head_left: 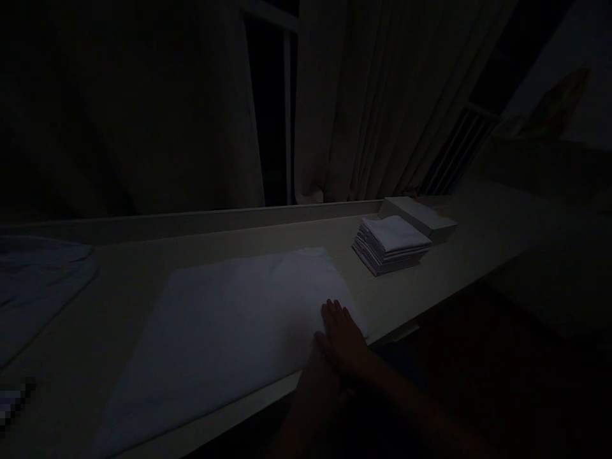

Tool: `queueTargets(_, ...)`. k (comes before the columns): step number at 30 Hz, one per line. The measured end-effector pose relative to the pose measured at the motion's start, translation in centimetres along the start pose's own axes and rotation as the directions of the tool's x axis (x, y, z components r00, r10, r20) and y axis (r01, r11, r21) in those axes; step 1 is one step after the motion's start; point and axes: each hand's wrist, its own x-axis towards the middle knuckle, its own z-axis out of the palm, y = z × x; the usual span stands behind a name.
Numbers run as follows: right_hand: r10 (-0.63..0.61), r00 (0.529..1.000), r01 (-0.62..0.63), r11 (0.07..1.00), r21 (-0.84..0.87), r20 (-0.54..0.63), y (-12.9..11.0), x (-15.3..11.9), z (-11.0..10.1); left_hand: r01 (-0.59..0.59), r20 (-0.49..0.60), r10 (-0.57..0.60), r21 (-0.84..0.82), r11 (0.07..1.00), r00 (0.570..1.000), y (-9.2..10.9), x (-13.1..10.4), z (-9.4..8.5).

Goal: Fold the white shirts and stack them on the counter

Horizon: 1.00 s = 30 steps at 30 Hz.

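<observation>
A white cloth lies spread flat on the long pale table. My right hand rests on the cloth's right part near the front edge, palm down with its fingers stretched out. My left hand is beside and partly behind the right one at the table's front edge; its fingers are hidden in the dark. A stack of folded white cloths stands on the table beyond my right hand.
A pale box sits behind the stack. Another light cloth lies at the far left, and a blurred object is at the lower left edge. Curtains hang behind the table's raised back edge. The scene is very dark.
</observation>
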Motion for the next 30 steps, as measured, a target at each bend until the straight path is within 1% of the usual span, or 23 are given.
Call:
queueTargets(3,-0.001,0.999,0.000,1.000,0.010,0.032,0.3,1.5,0.5,0.051,-0.008,-0.052,-0.034,0.998,0.999,0.3,0.2,0.2)
queueTargets(6,-0.002,0.999,0.002,1.000,0.001,0.048,1.0,3.3,1.0,0.048,-0.007,-0.049,-0.057,0.997,0.999,0.3,0.0,0.2)
queueTargets(8,-0.004,0.999,0.005,1.000,-0.021,0.045,1.4,4.9,1.2,0.050,0.025,-0.049,-0.052,0.997,0.999,0.2,0.0,0.2)
queueTargets(11,0.004,1.000,-0.002,0.998,-0.060,0.029,2.3,7.8,1.4,0.049,0.092,-0.047,-0.022,0.999,0.995,0.1,0.0,0.3)
queueTargets(15,0.054,0.998,-0.051,0.995,-0.083,0.032,4.0,12.2,1.7,0.071,0.112,-0.070,0.002,0.997,0.991,0.2,0.0,0.4)
queueTargets(21,0.143,0.990,-0.143,0.985,-0.094,-0.006,6.9,18.1,2.5,0.060,0.153,-0.058,-0.012,0.998,0.987,0.3,-0.1,-0.7)
queueTargets(25,0.187,0.982,-0.188,0.978,-0.090,-0.012,7.9,20.7,2.9,0.070,0.165,-0.063,-0.037,0.997,0.984,0.4,-0.2,-1.3)
queueTargets(30,0.210,0.978,-0.211,0.974,-0.088,-0.020,8.9,22.7,2.9,0.101,0.154,-0.092,-0.053,0.993,0.984,0.6,-0.1,-1.0)
